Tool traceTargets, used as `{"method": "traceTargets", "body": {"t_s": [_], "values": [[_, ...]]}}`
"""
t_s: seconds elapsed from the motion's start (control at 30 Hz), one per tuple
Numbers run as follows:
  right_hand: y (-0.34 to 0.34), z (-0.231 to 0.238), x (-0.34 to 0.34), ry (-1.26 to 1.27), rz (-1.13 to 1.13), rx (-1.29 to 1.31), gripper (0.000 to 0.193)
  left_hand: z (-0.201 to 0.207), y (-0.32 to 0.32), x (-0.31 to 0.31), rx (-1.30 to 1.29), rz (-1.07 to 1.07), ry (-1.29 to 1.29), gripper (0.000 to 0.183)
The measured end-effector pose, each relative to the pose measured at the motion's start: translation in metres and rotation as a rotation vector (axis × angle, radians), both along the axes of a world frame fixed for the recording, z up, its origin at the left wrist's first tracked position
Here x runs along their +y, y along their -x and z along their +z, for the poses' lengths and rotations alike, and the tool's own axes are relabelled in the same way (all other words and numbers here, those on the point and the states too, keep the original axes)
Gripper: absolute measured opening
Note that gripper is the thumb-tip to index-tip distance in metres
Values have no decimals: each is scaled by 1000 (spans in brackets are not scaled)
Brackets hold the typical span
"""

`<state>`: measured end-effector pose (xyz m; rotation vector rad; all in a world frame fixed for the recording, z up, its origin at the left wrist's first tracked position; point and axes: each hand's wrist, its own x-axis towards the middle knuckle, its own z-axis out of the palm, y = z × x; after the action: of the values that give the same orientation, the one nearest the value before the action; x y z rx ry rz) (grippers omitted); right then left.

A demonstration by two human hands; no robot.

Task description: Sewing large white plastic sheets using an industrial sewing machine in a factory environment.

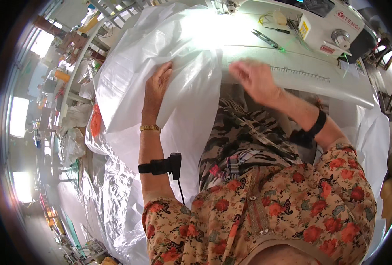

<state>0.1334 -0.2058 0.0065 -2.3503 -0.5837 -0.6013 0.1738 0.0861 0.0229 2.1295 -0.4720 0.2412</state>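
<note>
A large white translucent plastic sheet [187, 84] drapes over the left end of a sewing table and hangs down beside my lap. My left hand [159, 79] is on it, fingers curled together and closed on a fold of the sheet. To the right, my right hand [255, 79] is above the table's front edge, away from the sheet. Its fingers look bent but are smeared by motion, and nothing shows in them. Under the bright lamp, the sheet's far part reaches toward the needle area of the sewing machine [326, 28].
Thread snips [267, 39] and a small dark screwdriver [277, 30] lie on the white tabletop [244, 53]. A ruler scale [299, 73] runs along its front edge. Crumpled silvery sheeting [116, 207] piles up at the left, near cluttered shelves [70, 66].
</note>
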Motion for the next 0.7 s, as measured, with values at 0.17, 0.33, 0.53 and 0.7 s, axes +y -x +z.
{"method": "traceTargets", "body": {"t_s": [0.17,0.33,0.53,0.7], "values": [[36,-79,40,-377,188,566,30,-1,-12,-10,61,0,35,48],[47,-81,79,-398,186,956,36,-7,-21,-4,166,-30,166,45],[43,-100,71,-541,349,1033,35,-13,-28,-7,149,-53,171,43],[79,1,21,-605,766,937,21,-25,-25,5,7,-136,228,38]]}}
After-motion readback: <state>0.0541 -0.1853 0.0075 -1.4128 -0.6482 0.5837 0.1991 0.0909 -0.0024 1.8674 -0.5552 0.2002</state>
